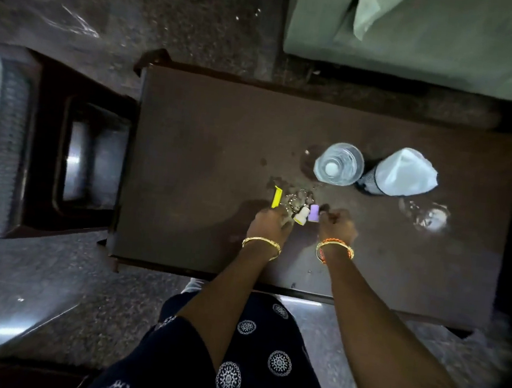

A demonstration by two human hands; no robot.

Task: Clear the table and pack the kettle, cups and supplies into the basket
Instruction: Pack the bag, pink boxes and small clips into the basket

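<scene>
Yellow packet (277,197) upright-lengthwise, beside hands (270,224)

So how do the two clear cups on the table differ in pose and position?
The stacked clear cup stands upright, mouth up, beside the white-wrapped dark bottle. The other clear cup appears to lie tipped on its side, nearer the table's right end and apart from everything. Both are transparent plastic; neither hand touches them.
</scene>
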